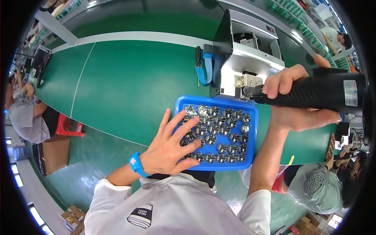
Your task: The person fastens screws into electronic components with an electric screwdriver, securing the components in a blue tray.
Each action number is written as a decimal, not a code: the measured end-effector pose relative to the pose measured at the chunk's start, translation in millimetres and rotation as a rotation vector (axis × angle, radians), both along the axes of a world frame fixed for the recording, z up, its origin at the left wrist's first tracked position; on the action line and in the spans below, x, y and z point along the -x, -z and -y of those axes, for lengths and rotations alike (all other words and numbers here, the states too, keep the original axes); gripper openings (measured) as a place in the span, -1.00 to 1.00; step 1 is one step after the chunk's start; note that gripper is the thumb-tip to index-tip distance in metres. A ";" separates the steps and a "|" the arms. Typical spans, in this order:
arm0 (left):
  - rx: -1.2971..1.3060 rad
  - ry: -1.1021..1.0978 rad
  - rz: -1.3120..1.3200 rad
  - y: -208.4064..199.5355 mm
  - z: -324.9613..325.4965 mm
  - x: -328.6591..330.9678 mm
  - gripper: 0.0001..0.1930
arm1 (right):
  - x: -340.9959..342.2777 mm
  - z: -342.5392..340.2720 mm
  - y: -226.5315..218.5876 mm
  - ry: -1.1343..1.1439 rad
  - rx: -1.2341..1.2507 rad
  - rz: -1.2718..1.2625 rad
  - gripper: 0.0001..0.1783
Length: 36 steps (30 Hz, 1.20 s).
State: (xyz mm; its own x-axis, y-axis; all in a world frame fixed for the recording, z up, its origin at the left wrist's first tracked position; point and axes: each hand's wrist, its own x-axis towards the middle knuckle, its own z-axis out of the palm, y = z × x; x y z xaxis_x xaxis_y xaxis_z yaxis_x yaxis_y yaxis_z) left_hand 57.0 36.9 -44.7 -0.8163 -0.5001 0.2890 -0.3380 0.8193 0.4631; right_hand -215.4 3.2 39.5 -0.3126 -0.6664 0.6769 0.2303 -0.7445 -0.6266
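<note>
The person's right hand [291, 117] is closed around a black handheld tool [313, 90], fingers curled over its upper side and the thumb stretched along below. The tool runs sideways through this grip: its thick body, bearing a pale label, extends to the right of the fingers, while its ribbed end pokes out to their left. That end is just beside a metal bracket [243, 81] on the front of a silver-and-black machine [232, 70]; whether the two touch cannot be told.

Below and to the left of the grip is a blue tray [255, 131] holding rows of round, clear-and-black parts [210, 140]. The left hand [164, 154], a blue band [136, 164] at its wrist, spreads over the tray's left side with its fingers apart; contact between its fingertips and the parts is hard to judge.

Farther left of the grip and slightly higher, a screwdriver [198, 56] and a blue strap [208, 70] lie on the green table [121, 86] beside the machine.
</note>
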 end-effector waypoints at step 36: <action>-0.017 -0.017 0.029 3.5 2.4 8.1 -0.65 | -58.8 -37.2 39.0 -0.409 -0.381 -0.185 -0.09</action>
State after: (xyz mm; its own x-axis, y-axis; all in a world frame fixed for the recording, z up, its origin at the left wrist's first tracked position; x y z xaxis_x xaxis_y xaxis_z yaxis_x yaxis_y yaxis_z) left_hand 48.9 34.5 -48.2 -0.8158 -0.5182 0.2567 -0.3650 0.8057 0.4666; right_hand -156.6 40.4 0.4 0.1219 -0.9149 0.3848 0.3130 -0.3325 -0.8896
